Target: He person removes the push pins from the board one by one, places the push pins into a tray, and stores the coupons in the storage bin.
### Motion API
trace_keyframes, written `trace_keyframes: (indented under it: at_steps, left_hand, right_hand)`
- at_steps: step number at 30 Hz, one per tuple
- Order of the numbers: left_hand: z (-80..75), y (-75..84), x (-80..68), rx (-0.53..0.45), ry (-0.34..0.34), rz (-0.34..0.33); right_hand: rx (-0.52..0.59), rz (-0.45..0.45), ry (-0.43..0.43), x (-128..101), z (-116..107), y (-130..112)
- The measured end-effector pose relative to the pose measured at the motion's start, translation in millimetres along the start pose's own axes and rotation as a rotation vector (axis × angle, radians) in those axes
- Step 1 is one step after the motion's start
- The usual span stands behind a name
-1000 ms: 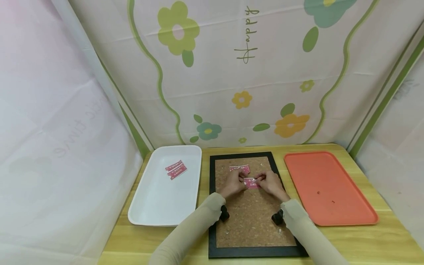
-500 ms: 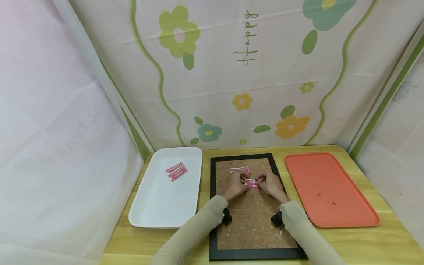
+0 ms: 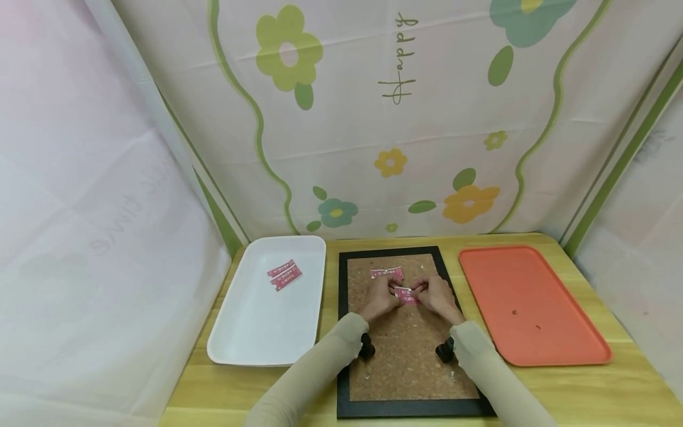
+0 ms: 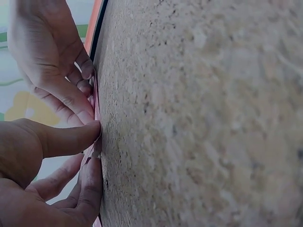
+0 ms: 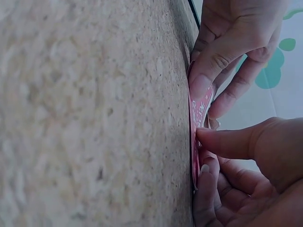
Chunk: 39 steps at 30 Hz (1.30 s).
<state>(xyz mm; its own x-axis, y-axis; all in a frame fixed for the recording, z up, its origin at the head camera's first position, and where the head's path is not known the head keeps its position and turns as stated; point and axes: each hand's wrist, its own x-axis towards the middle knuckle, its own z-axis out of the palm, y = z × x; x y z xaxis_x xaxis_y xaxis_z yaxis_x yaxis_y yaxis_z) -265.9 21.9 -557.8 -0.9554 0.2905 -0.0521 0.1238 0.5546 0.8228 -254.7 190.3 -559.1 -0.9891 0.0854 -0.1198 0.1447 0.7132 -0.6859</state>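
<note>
A small pink paper coupon with white print lies against the corkboard, between my two hands. My left hand pinches its left end, with the thumb flat on the printed face in the right wrist view. My right hand holds the other end between thumb and fingers, right at the cork surface. Close up, the two hands nearly meet over the coupon and cover much of it. Just above them on the cork is another pink coupon, partly hidden by my left hand.
To the left stands a white tray with pink coupons in it. A red tray with two tiny dark bits lies on the right. The board has a raised black frame. Patterned cloth closes off the back and sides.
</note>
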Motion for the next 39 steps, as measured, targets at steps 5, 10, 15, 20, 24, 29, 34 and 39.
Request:
trace_keyframes:
  at_steps: [5,10,15,20,24,29,34,39]
  left_hand:
    - [-0.5,0.0,0.0,-0.047,-0.023,-0.002]
    - [-1.3,0.6,-2.9,-0.053,-0.029,-0.005]
    - [-1.7,1.4,-4.5,-0.029,-0.018,-0.005]
    - [0.6,-1.3,-3.3,-0.011,-0.006,0.006]
    - [2.0,-2.4,-2.2,-0.015,-0.004,0.018]
    - [1.9,-0.7,-2.4,-0.01,-0.001,0.001]
    - [2.3,-1.0,-3.1,-0.012,0.005,-0.023]
    - [2.8,-0.6,-3.0,-0.005,0.016,-0.044]
  right_hand:
    - [-0.007,-0.008,0.003,0.2,-1.8,-2.3]
    - [-0.014,-0.016,0.001,1.1,0.3,-1.6]
    - [0.004,-0.046,0.008,1.9,1.2,-0.9]
    - [0.025,-0.093,0.023,1.1,1.5,0.9]
    - [0.029,-0.117,0.034,0.0,0.8,0.0]
    - [0.027,-0.131,0.031,-0.3,0.6,0.3]
    - [0.016,-0.123,0.025,0.1,0.9,0.8]
    - [0.004,-0.113,0.024,-0.1,1.7,1.3]
